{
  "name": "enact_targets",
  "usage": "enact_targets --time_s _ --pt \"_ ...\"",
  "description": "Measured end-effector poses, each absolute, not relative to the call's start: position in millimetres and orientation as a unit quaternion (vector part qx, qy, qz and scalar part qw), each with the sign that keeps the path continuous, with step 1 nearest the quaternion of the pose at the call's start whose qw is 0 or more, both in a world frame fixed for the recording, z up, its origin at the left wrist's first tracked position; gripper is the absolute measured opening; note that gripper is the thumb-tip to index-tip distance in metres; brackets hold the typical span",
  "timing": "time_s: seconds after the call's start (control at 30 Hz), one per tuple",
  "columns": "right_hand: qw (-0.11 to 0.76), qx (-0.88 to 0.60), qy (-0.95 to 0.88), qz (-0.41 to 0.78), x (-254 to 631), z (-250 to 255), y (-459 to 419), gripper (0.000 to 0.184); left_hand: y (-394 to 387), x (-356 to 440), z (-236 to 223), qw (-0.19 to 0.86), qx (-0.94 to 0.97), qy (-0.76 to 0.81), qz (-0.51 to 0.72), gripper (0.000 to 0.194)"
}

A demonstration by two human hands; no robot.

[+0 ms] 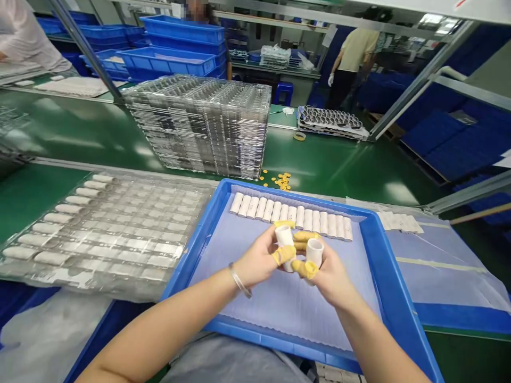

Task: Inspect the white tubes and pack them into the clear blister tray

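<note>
Over the blue tray (259, 340), my left hand (265, 258) grips a white hollow tube (285, 236) between yellow-covered fingertips. My right hand (329, 271) holds a second white tube (314, 252) the same way, close beside the first, with its open end facing up. Both hands are closed, with yellow finger cots on the thumbs and fingers. Behind them, a row of white tubes (293, 215) lies side by side on the pale lining sheet (255, 306) along the tray's far side.
At left lies a clear plastic tray (139, 229) with white tubes in its left pockets. A tall stack of clear trays (207, 127) stands beyond. Yellow round pieces (282, 182) are scattered on the green table (327, 170). More white tubes (399, 222) lie at right. Other people stand farther back.
</note>
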State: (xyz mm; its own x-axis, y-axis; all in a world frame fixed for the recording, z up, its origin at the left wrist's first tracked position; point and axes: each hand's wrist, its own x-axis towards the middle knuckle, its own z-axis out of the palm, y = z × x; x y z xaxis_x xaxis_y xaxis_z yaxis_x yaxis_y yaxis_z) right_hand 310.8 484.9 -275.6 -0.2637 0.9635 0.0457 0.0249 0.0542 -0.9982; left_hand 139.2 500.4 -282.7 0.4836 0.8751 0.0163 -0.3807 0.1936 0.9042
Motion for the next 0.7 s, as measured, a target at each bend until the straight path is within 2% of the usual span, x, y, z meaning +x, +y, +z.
enact_targets --time_s 0.17,0.3,0.43,0.53,0.6,0.7 --pt "0.44 -0.379 -0.508 0.636 310.6 -288.2 481.4 0.05 501.8 131.0 -294.2 0.757 0.4 0.29 0.428 0.07" --pt "0.465 -0.381 -0.365 0.711 323.1 -286.4 482.3 0.048 505.9 120.2 -294.1 0.769 0.353 0.327 0.42 0.074" --pt "0.437 -0.351 -0.386 0.733 326.7 -284.4 481.5 0.05 504.4 118.4 -293.4 0.787 0.356 0.298 0.407 0.088" --pt "0.43 -0.33 -0.405 0.736 326.1 -284.6 481.9 0.044 501.9 118.2 -296.1 0.799 0.372 0.249 0.402 0.091" --pt "0.438 -0.324 -0.396 0.739 327.0 -284.7 482.8 0.049 501.5 117.4 -298.3 0.804 0.387 0.215 0.396 0.088" --pt "0.445 -0.32 -0.378 0.746 330.7 -283.8 483.7 0.067 502.2 115.8 -300.2 0.797 0.416 0.192 0.392 0.084"
